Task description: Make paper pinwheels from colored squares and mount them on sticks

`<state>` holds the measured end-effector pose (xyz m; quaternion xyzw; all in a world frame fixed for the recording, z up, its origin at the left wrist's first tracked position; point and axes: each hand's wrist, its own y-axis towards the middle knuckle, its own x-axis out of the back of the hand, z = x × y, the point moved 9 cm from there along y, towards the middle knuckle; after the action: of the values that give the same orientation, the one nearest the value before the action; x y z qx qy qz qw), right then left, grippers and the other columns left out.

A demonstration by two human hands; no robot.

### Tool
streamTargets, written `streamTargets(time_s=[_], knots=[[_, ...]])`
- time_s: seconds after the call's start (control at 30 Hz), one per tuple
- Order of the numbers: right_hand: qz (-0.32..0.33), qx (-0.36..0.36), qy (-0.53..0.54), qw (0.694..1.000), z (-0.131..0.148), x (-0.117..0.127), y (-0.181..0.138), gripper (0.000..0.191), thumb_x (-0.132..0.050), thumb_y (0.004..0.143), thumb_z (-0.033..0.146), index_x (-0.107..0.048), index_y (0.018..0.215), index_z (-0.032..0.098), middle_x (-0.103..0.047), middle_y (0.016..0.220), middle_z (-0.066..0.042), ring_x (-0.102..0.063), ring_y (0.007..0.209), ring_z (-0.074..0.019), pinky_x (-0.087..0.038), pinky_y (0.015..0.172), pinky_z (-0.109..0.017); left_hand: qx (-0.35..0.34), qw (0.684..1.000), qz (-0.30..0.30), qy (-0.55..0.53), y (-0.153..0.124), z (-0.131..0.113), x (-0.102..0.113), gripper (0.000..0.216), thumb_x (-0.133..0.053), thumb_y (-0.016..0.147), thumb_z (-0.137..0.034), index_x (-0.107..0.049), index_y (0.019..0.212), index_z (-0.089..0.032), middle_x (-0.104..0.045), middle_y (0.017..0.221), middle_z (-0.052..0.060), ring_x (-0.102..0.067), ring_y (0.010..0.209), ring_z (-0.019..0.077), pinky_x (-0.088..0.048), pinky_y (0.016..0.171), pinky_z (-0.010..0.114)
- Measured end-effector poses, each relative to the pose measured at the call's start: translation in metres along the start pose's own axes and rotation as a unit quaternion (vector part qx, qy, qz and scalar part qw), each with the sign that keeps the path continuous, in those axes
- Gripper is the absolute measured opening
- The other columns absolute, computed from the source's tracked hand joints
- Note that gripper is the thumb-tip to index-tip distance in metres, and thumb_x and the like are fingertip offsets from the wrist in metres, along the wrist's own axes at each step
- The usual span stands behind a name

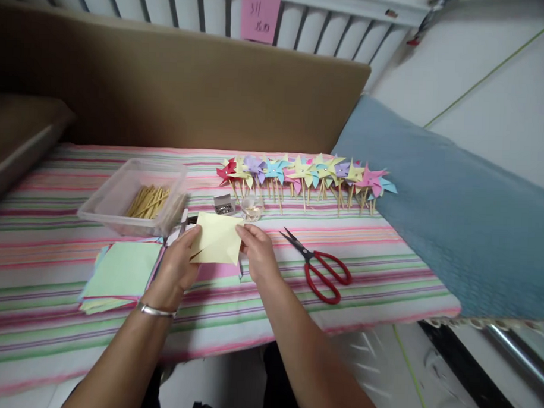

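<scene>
A pale yellow sheet of paper (218, 238) is held up between my two hands, with a slit showing near its lower left corner. My left hand (183, 257) grips its left edge, thumb on top. At the right edge, my right hand (258, 248) pinches it between thumb and fingers. Under the sheet, a piece of pink paper (216, 272) shows on the cloth. Red-handled scissors (317, 265) lie half open to the right of my right hand. Left of my left hand sits a stack of coloured paper squares (122, 270), light green on top.
A clear plastic box (105, 207) holds short wooden sticks (149, 201). A small box of metal pins (224, 205) and a little clear cup (253, 209) stand beyond the sheet. Several paper pinwheels (302, 171) on sticks lie in a row at back right. Cardboard (191, 94) stands behind.
</scene>
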<state>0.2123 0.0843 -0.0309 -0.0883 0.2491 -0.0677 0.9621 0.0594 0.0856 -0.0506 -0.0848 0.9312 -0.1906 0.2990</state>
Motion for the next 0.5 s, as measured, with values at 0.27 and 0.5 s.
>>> streamTargets(time_s=[0.27, 0.5], knots=[[-0.04, 0.053, -0.035, 0.997, -0.001, 0.002, 0.002, 0.02, -0.069, 0.066, 0.035, -0.06, 0.067, 0.016, -0.06, 0.063, 0.003, -0.052, 0.056, -0.0098, -0.043, 0.055, -0.021, 0.041, 0.996, 0.063, 0.04, -0.008, -0.005, -0.007, 0.03, -0.069, 0.07, -0.033, -0.07, 0.094, -0.015, -0.073, 0.088, 0.008, -0.067, 0.078, 0.0202, -0.052, 0.061, 0.026], [-0.034, 0.081, -0.078, 0.993, -0.005, 0.001, -0.004, 0.021, -0.066, 0.072, 0.037, -0.059, 0.07, 0.016, -0.058, 0.062, 0.003, -0.054, 0.058, -0.0111, -0.045, 0.057, -0.023, 0.014, 0.996, 0.047, 0.078, -0.011, 0.008, -0.005, 0.038, -0.079, 0.057, -0.023, -0.069, 0.092, -0.012, -0.072, 0.091, 0.009, -0.065, 0.071, 0.0172, -0.051, 0.059, 0.024]])
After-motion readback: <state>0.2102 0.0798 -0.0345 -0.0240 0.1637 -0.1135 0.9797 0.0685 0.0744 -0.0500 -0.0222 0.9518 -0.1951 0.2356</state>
